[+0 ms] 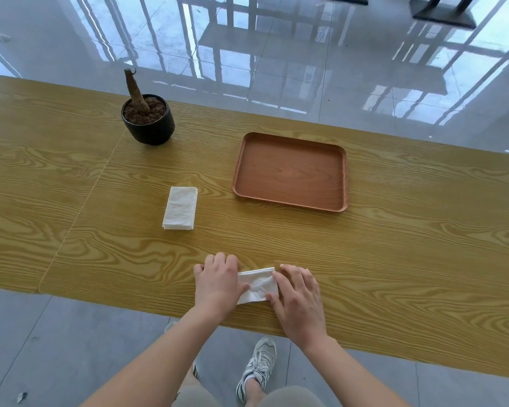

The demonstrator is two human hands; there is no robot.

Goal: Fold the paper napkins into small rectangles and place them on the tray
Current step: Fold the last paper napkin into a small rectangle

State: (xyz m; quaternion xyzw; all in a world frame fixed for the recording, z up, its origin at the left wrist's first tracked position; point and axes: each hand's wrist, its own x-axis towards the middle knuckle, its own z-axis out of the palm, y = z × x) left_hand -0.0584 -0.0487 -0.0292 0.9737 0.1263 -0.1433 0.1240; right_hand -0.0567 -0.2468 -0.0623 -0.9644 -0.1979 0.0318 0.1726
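Near the edge of the yellow wood-grain table, our left hand pinching a folded white paper napkin, our right hand pressing it flat-fingered, brown rectangular wooden tray beyond.

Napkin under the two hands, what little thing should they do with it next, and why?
Probably press it flat and sharpen the crease before lifting it. The napkin lies on the table looking rumpled, with the left hand gripping one end and the right hand resting on the other. The tray holds nothing yet, so the napkin likely goes there afterwards.
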